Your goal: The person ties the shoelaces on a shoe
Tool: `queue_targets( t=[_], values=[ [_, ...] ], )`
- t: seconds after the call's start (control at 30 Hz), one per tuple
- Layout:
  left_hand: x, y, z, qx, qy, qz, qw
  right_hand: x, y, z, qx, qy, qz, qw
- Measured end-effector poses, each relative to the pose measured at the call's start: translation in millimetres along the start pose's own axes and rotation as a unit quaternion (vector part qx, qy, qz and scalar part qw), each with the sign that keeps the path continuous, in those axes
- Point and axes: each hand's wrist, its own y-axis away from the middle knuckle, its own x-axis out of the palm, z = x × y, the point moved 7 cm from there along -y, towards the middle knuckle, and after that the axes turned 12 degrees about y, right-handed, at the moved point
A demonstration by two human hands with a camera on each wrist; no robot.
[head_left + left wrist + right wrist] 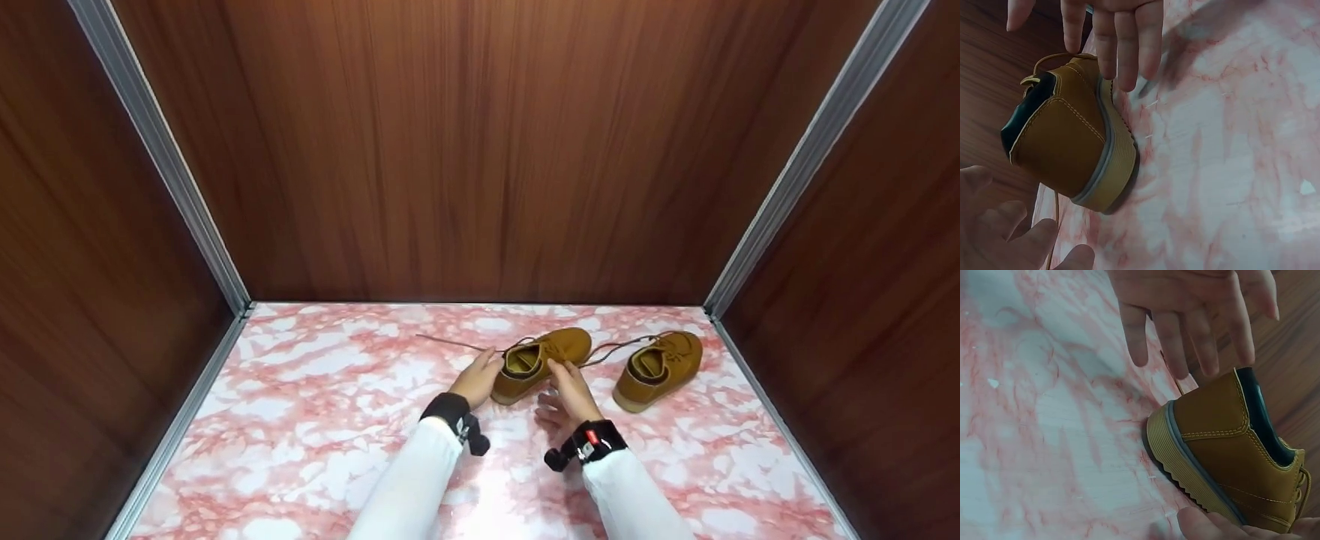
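Observation:
A tan lace-up shoe [568,346] with a dark collar stands on the marbled surface, its toe angled away to the right. At the left of its heel is my left hand [478,381], fingers extended and spread in the right wrist view. My right hand [571,397] is on the shoe's other side, fingertips right at its side near the laces. In the left wrist view this right hand [1120,34] shows fairly straight fingers beside the tan upper [1061,146]. One loose brown lace [454,343] stretches left past the left fingertips. Neither hand grips anything.
A matching tan shoe [660,371] stands to the right, toe also pointing away. A loose lace [619,346] lies between the two shoes. Brown wood-grain panels [480,150] with metal corner strips [795,165] enclose the pink-and-white surface [315,420] at the back and sides.

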Motion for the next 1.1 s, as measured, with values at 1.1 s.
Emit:
queue_targets(
  t=[1.1],
  values=[
    [7.4,3.8,-12.4,0.015,-0.077,-0.003,0.9969,19,-24,21,-0.116,0.194,-0.063,0.972]
  ],
)
